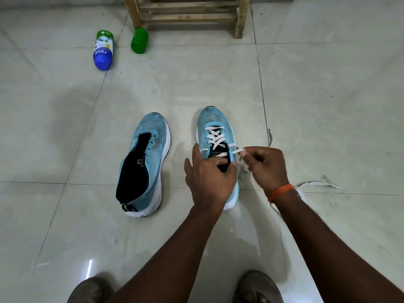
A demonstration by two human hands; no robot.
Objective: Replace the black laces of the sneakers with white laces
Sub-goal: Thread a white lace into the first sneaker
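Two light-blue sneakers stand side by side on the tiled floor. The left sneaker [146, 165] has no lace and its dark tongue lies open. The right sneaker [215, 127] carries a white lace [215, 136] crossed through its lower eyelets. My left hand [209, 176] grips the dark tongue and collar of the right sneaker. My right hand [265, 166] pinches a white lace end just right of the upper eyelets. A loose length of white lace [317, 184] trails on the floor to the right, behind my right wrist.
A blue-capped powder bottle [102, 50] lies on the floor at the back left, with a green bottle [139, 41] beside a wooden rack [188, 16]. My two sandalled feet [258, 287] show at the bottom edge.
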